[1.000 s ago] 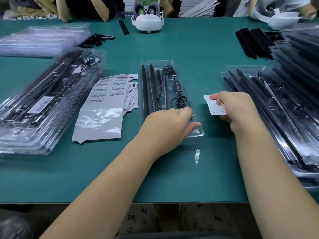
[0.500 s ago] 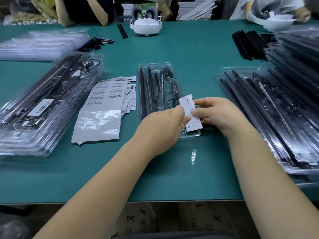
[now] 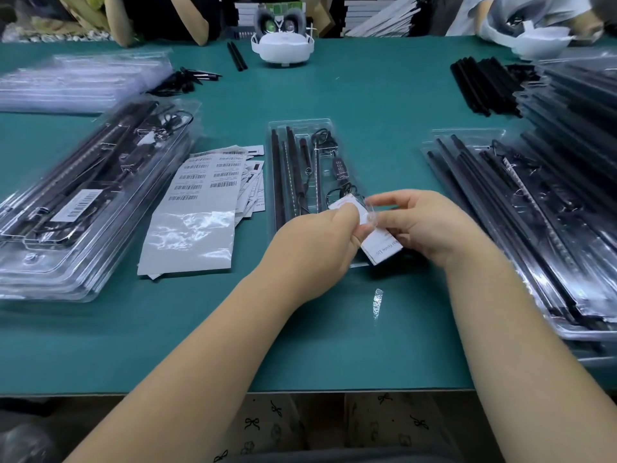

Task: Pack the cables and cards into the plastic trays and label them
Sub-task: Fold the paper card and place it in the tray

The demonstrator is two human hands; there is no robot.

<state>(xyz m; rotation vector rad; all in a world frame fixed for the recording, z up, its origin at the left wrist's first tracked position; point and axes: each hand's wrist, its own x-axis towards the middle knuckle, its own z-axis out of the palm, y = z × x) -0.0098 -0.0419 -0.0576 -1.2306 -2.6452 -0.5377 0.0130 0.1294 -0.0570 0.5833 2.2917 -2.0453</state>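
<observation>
A clear plastic tray [image 3: 300,127] lies in the middle of the green table, holding black rods and a coiled black cable [image 3: 339,168]. Over its near end both hands hold a small white card [image 3: 380,247]. My left hand [image 3: 320,245] pinches the card's upper left part. My right hand [image 3: 430,225] grips it from the right, and a small clear round sticker [image 3: 371,217] sits at its thumb tip. A sheet of barcode labels [image 3: 197,208] lies left of the tray, on top of several loose white cards [image 3: 252,192].
A stack of closed, filled trays [image 3: 76,202] stands at the left and a larger one [image 3: 534,208] at the right. Empty clear trays [image 3: 76,81], loose black rods [image 3: 480,85] and a white headset [image 3: 282,45] lie farther back. Other people sit across the table. A scrap of clear film [image 3: 377,300] lies near the front edge.
My right hand brought the white card from the tray's right side over its near end. My left hand left the tray's edge and took hold of the card too.
</observation>
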